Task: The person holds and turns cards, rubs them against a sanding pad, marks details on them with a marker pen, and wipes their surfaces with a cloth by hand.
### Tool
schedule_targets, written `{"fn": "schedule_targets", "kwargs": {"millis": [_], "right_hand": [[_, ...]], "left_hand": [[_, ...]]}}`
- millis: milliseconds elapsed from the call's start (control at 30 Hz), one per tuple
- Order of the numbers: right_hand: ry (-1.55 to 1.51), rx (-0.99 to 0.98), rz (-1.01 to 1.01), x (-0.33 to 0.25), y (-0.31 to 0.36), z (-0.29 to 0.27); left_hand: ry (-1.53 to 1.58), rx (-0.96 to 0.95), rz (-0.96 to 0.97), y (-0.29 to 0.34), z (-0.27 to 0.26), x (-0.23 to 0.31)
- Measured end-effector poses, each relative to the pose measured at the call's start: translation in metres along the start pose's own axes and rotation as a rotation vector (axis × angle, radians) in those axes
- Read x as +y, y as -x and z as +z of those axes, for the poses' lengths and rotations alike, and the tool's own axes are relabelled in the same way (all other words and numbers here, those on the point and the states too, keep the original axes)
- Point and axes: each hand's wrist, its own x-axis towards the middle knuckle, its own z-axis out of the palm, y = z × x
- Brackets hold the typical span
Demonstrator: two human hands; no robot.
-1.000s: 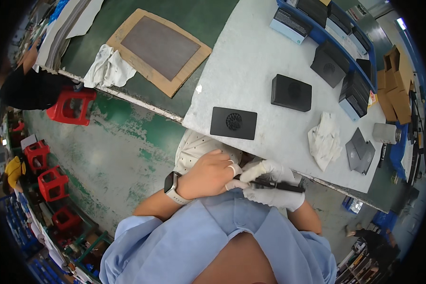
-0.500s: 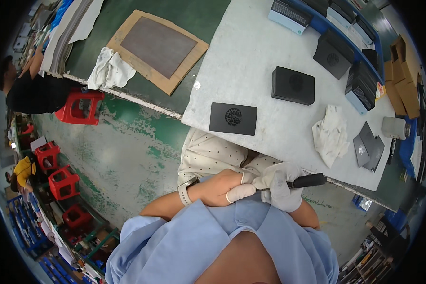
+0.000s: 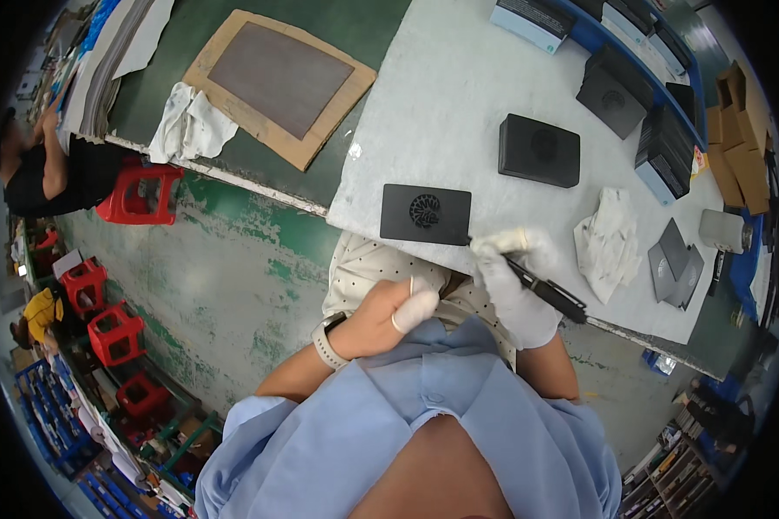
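Observation:
My right hand (image 3: 521,290), in a white glove, grips a black pen (image 3: 545,289) that slants from the lower right up to the fingers. The pen's front end is at the lower right corner of a flat black card (image 3: 407,213) with a round dark emblem; whether it touches cannot be made out. My left hand (image 3: 381,316) is closed in front of my lap, with white covers on a finger and the thumb and a watch (image 3: 327,342) on the wrist. What it holds, if anything, is hidden.
Beyond the card lies a stack of black cards (image 3: 538,150). A white cloth (image 3: 608,242), loose dark cards (image 3: 676,261) and a jar (image 3: 724,231) are at right. A blue tray (image 3: 658,86) holds boxes at the back. Left are a brown sheet (image 3: 279,73) on cardboard and red stools (image 3: 143,195).
My hands have come apart. The right has moved up with the pen to the card's corner, the pen's back end now pointing lower right. My left hand has drawn left.

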Motion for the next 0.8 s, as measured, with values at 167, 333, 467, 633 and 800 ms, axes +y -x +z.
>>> {"fn": "schedule_targets", "kwargs": {"millis": [167, 333, 467, 633, 800], "right_hand": [[0.134, -0.059, -0.180, 0.016, -0.006, -0.004], [0.410, -0.069, -0.210, 0.020, -0.001, -0.008], [0.404, -0.082, -0.246, 0.021, -0.002, -0.009], [0.417, -0.076, -0.247, 0.021, -0.002, -0.007], [0.442, -0.068, -0.252, 0.023, -0.002, -0.007]], "left_hand": [[0.118, 0.175, -0.173, -0.007, 0.009, -0.011], [0.213, 0.275, -0.239, -0.013, 0.014, -0.020], [0.294, 0.323, -0.291, -0.020, 0.017, -0.010], [0.248, 0.400, -0.315, -0.022, 0.015, -0.012], [0.294, 0.385, -0.329, -0.021, 0.013, -0.013]]}}
